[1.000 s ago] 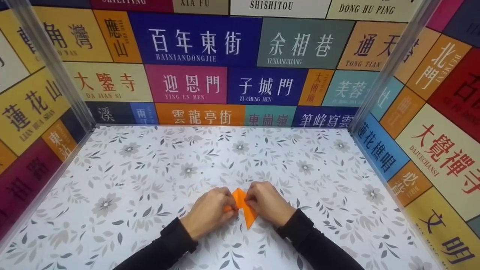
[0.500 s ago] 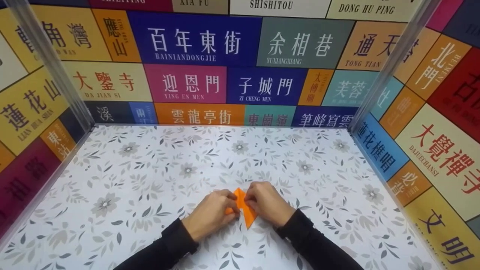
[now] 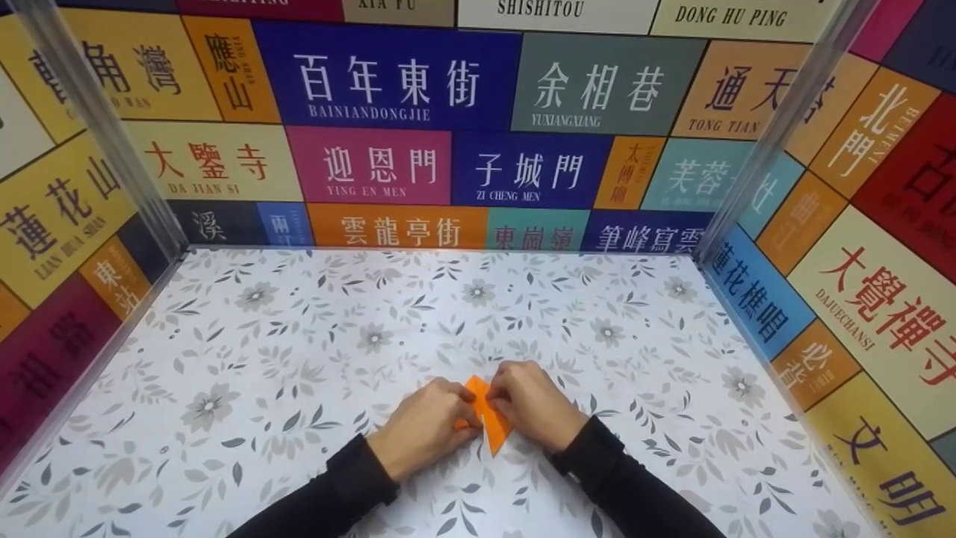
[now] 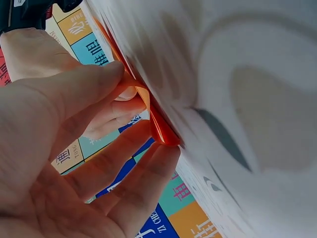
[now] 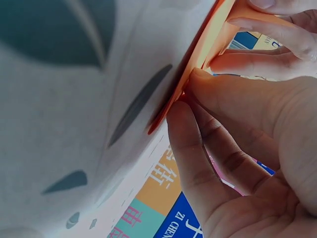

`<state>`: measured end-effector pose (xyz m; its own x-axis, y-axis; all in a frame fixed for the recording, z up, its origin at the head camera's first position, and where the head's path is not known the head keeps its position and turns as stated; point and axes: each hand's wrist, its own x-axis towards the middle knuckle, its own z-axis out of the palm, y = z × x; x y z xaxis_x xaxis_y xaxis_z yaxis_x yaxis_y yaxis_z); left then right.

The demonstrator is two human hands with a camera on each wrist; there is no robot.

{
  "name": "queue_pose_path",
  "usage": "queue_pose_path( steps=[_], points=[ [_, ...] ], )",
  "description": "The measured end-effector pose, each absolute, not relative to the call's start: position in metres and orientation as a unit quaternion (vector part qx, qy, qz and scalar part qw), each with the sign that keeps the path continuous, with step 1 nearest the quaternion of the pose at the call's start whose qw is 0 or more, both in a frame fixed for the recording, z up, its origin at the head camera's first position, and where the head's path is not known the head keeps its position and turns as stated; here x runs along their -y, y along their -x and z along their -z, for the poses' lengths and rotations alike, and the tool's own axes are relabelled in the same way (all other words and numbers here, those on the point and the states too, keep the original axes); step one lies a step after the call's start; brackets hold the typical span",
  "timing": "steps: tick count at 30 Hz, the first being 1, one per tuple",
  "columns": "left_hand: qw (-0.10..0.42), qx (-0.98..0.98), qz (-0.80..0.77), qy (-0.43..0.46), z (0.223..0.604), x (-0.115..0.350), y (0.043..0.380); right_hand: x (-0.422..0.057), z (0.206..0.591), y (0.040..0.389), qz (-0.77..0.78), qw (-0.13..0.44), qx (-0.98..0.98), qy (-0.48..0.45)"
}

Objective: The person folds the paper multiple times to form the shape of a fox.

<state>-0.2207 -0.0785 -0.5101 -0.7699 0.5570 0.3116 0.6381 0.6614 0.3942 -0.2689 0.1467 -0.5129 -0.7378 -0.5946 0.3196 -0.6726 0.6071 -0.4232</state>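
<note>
A small piece of folded orange paper point(image 3: 494, 432) lies on the patterned tabletop between both hands, one pointed end towards the person. My left hand point(image 3: 427, 424) holds its left part, the thumb on a raised flap. In the left wrist view the paper point(image 4: 159, 126) bends into a rounded fold, with fingertips touching its end. My right hand point(image 3: 539, 407) pinches the right edge between thumb and fingers. From the right wrist view, the layered paper point(image 5: 210, 42) shows a slight gap between its layers. The fingers hide much of both sides.
The white tabletop point(image 3: 314, 321) carries a grey flower and leaf print. Colourful panels with Chinese lettering point(image 3: 388, 78) wall it in at the back and both sides. Clear corner strips point(image 3: 131, 142) run up where the walls meet.
My left hand has shifted slightly right and towards the person, drawing the left flap a little closer to the middle. The right hand stays in place on the paper.
</note>
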Motion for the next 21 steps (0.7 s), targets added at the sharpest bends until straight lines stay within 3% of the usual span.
queue_pose_path(
  steps=[11, 21],
  points=[
    [0.084, 0.91, 0.223, 0.339, 0.509, 0.08, 0.218, -0.146, 0.513, 0.27, -0.262, 0.087, 0.89, -0.363],
    [-0.012, 0.909, 0.22, 0.354, 0.502, 0.092, 0.222, -0.146, 0.514, 0.27, -0.269, 0.072, 0.895, -0.348]
  ],
)
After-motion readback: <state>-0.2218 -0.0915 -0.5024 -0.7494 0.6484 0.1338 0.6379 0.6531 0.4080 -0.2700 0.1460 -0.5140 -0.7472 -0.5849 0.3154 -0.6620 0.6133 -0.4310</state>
